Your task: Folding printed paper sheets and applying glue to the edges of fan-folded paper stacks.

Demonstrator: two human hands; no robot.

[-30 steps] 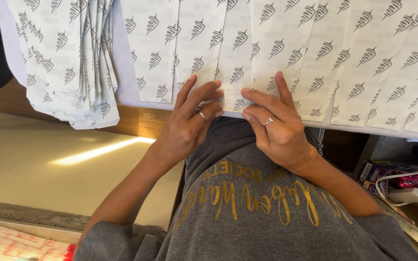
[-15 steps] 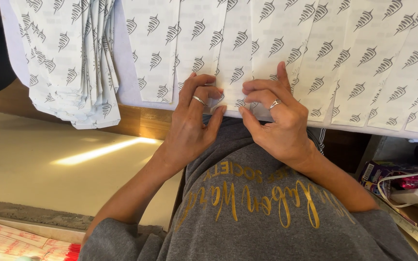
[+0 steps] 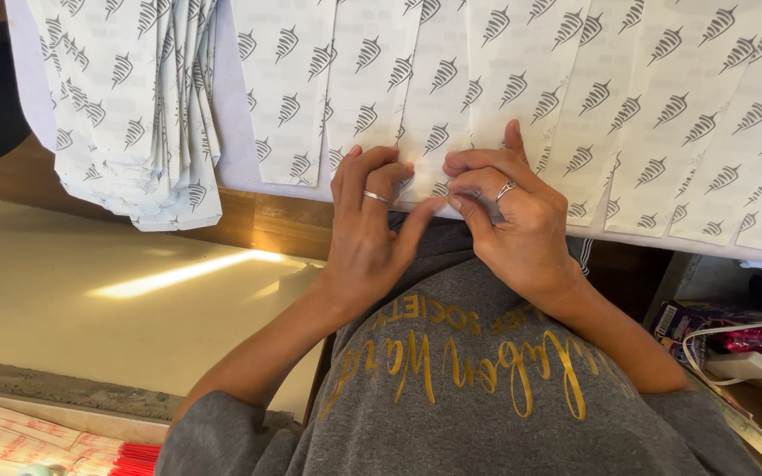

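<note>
A row of overlapping white paper strips (image 3: 566,79) printed with grey leaf marks lies along the table edge in front of me. My left hand (image 3: 370,234) and my right hand (image 3: 515,220) meet at the lower end of one strip (image 3: 438,132) in the middle. The fingers of both hands are curled and pinch that strip's bottom edge, the thumbs pressing toward each other. Each hand wears a ring. My grey shirt with gold lettering (image 3: 451,370) fills the lower middle of the view.
A thick stack of the same printed strips (image 3: 134,115) hangs over the wooden table edge (image 3: 266,225) at the left. A pale floor (image 3: 90,300) lies below. Red and white packets (image 3: 19,436) sit bottom left; a box with a white cable (image 3: 734,348) is at the right.
Both hands slid slightly up and together on the strip's lower edge; fingers that lay flatter a second ago are now curled into a pinch.
</note>
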